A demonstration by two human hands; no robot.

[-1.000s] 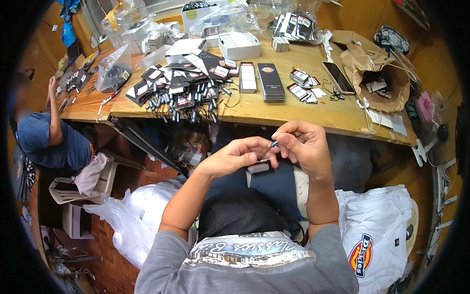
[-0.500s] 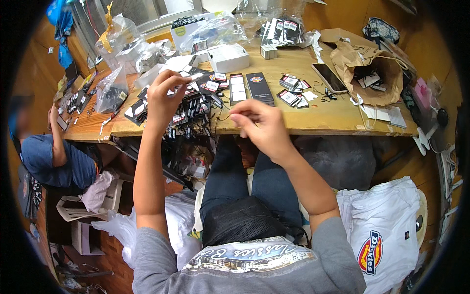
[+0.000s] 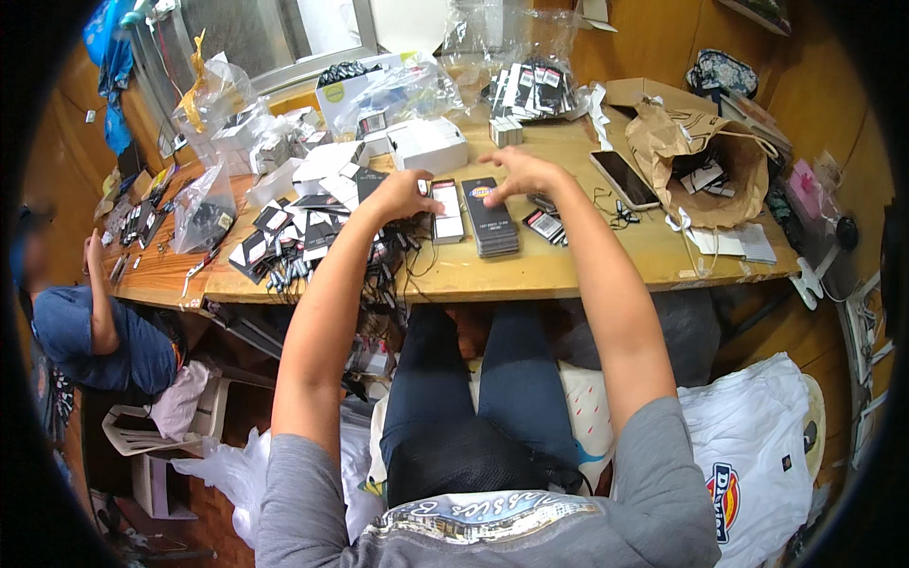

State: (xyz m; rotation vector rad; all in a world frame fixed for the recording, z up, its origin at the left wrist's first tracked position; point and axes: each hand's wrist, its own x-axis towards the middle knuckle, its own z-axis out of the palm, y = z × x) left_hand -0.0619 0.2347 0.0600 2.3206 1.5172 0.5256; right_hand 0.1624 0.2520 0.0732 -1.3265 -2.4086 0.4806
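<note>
Two neat stacks of tags lie side by side in front of me on the table. My left hand (image 3: 402,196) is at the left edge of the stack with white-panelled faces (image 3: 449,216), thumb and forefinger apart, the other fingers partly hidden. My right hand (image 3: 526,176) reaches over the black tag stack (image 3: 491,227) with fingers spread and the thumb at its upper part. Left of my left hand spreads a messy heap of black and white tags (image 3: 312,232) with dark cords. A smaller group of tags (image 3: 545,225) lies just right of the black stack, partly under my right forearm.
A phone (image 3: 625,180) and an open brown paper bag (image 3: 696,156) with tags inside stand to the right. White boxes (image 3: 428,144), a bundle of tags (image 3: 532,90) and clear plastic bags (image 3: 205,208) line the back and left. A co-worker (image 3: 104,322) sits at the left.
My left hand came down from its raised pinch to the white-panelled stack. The right hand moved forward from the table edge and opened over the black stack. The view shifted slightly.
</note>
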